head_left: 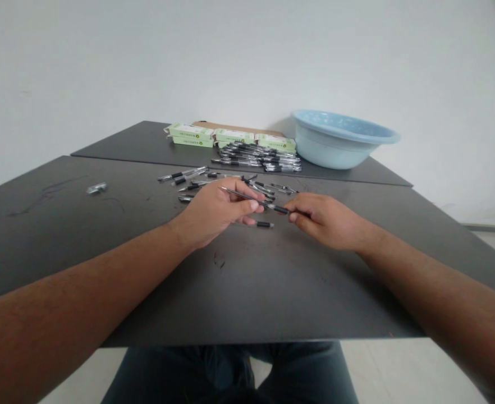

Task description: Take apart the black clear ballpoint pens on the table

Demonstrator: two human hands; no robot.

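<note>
Above the front of the dark table, my left hand (pixel 214 210) is closed on the slim shaft of a pen (pixel 280 209), thumb against the fingers. The pen tilts down to the right, with a thin dark tip end sticking out past the left fingers. My right hand (pixel 325 221) pinches its other end beside the black grip. Whether the thin shaft is a separate refill I cannot tell. Under my left hand lies another pen (pixel 265 224) with a black grip, partly hidden. Loose pens and pen parts (pixel 188 175) lie scattered just behind my hands.
Toward the back is a heap of pens (pixel 251 154) in front of green-white boxes (pixel 192 136). A light blue basin (pixel 331 147) stands at the back right, near the white wall. Small clear pieces (pixel 96 188) lie at the left on the dark table (pixel 273 292).
</note>
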